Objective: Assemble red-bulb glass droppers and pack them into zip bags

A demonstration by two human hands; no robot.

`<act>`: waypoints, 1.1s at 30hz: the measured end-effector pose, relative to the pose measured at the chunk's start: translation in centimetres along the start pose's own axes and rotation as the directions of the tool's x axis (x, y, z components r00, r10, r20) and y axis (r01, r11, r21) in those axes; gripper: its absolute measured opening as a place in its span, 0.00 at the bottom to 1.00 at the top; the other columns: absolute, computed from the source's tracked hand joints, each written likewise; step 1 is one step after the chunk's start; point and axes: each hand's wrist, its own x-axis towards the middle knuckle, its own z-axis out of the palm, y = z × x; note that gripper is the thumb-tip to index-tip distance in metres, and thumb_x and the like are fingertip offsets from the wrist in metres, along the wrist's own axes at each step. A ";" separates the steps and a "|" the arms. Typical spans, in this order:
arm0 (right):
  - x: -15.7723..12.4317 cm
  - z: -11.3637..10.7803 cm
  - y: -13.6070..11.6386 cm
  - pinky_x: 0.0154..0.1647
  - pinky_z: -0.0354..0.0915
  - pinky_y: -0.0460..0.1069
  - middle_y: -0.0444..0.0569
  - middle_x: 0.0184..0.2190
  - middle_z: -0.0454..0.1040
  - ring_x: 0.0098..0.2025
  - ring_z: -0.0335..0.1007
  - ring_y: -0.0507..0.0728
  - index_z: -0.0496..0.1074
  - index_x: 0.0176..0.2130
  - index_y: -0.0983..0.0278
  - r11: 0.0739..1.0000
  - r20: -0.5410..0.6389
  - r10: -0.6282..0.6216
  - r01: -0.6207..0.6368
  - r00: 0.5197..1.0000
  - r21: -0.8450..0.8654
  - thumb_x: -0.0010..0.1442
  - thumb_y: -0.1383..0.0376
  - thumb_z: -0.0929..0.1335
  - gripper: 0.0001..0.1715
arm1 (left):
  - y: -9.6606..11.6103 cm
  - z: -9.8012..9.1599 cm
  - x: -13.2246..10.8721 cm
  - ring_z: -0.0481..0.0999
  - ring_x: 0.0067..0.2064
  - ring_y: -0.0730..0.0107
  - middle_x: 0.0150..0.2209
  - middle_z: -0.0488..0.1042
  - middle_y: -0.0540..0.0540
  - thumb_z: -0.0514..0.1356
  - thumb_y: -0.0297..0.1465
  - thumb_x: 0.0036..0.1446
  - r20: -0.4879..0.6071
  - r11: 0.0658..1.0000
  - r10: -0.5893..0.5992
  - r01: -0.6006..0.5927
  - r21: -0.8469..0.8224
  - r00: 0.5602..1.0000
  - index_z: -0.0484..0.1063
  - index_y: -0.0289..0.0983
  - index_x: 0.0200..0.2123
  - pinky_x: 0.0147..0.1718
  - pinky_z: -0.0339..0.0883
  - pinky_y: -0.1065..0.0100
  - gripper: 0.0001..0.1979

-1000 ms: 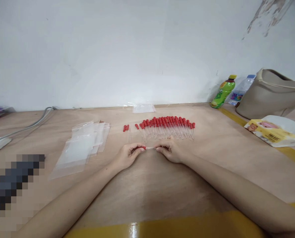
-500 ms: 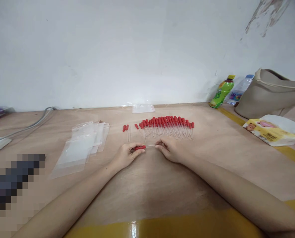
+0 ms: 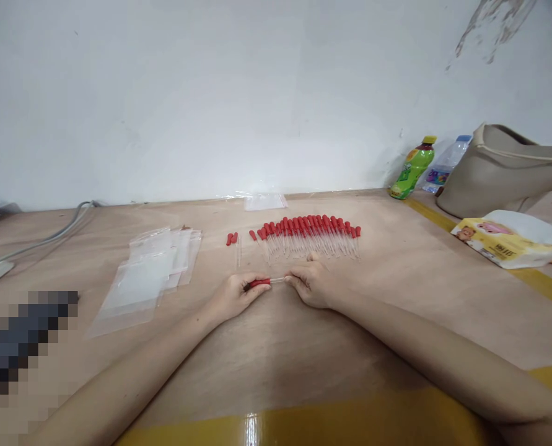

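Between my two hands lies a glass dropper (image 3: 261, 282) with a red rubber bulb, held level just above or on the table; the gap is hard to judge. My left hand (image 3: 233, 295) is closed, pinching the red bulb between thumb and fingers. Closed on the clear tube is my right hand (image 3: 316, 285), whose fingers hide the tube's far end. Beyond the hands, many red-bulbed droppers (image 3: 310, 227) lie side by side in a row. Two loose red bulbs (image 3: 232, 238) and a few thin clear tubes (image 3: 239, 253) lie left of that row.
Clear zip bags (image 3: 139, 284) are spread at left, with another bag (image 3: 265, 202) against the wall. A grey cable (image 3: 66, 230) runs at far left. At right stand a green bottle (image 3: 412, 170), a clear bottle (image 3: 445, 166), a beige bag (image 3: 499, 173) and a tissue pack (image 3: 503, 241).
The view has shifted slightly. Both hands keep hold of the dropper; the fingers of my right hand have changed pose a little along the tube.
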 end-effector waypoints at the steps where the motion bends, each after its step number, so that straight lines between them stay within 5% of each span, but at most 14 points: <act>1: 0.1 0.0 -0.1 0.35 0.49 0.49 0.44 0.23 0.72 0.24 0.61 0.50 0.68 0.26 0.63 1.000 0.010 0.002 -0.002 1.000 -0.004 0.60 0.66 0.59 0.14 | 0.0 0.0 0.0 0.75 0.34 0.68 0.34 0.77 0.47 0.56 0.36 0.55 0.007 1.000 0.002 -0.002 0.003 1.000 0.74 0.38 0.37 0.33 0.69 0.68 0.11; 13: 0.6 0.1 -0.8 0.42 0.51 0.51 0.41 0.19 0.70 0.20 0.58 0.48 0.67 0.22 0.64 0.987 0.103 0.111 -0.122 0.988 0.107 0.60 0.67 0.60 0.17 | 0.4 -0.3 0.1 0.75 0.35 0.67 0.35 0.77 0.46 0.55 0.35 0.56 0.040 0.998 0.034 -0.036 0.047 0.999 0.74 0.38 0.38 0.37 0.68 0.66 0.11; 23: 1.4 -0.5 -0.8 0.27 0.54 0.45 0.44 0.21 0.70 0.24 0.62 0.50 0.69 0.24 0.64 0.956 0.258 0.184 -0.234 0.949 0.178 0.60 0.65 0.58 0.18 | 0.3 -0.2 0.1 0.74 0.35 0.69 0.35 0.76 0.46 0.55 0.34 0.56 0.017 0.995 0.079 -0.080 0.063 0.997 0.73 0.38 0.38 0.35 0.68 0.68 0.10; 28: 1.3 -2.9 -1.1 0.24 0.54 0.44 0.46 0.26 0.72 0.25 0.63 0.50 0.69 0.28 0.64 0.980 0.310 0.099 -0.147 0.946 0.135 0.58 0.67 0.61 0.11 | 0.0 -0.4 0.4 0.74 0.35 0.69 0.36 0.75 0.46 0.56 0.34 0.55 -0.062 0.997 0.082 -0.082 0.013 0.995 0.73 0.38 0.38 0.35 0.68 0.68 0.10; 33: 1.7 -4.4 0.5 0.23 0.57 0.44 0.45 0.22 0.73 0.22 0.65 0.49 0.68 0.24 0.65 0.886 0.386 0.201 -0.335 0.900 0.320 0.58 0.65 0.61 0.14 | -1.1 -0.4 0.8 0.71 0.29 0.71 0.30 0.74 0.47 0.56 0.35 0.54 -0.263 0.997 -0.007 0.028 0.076 0.965 0.73 0.38 0.36 0.28 0.65 0.71 0.10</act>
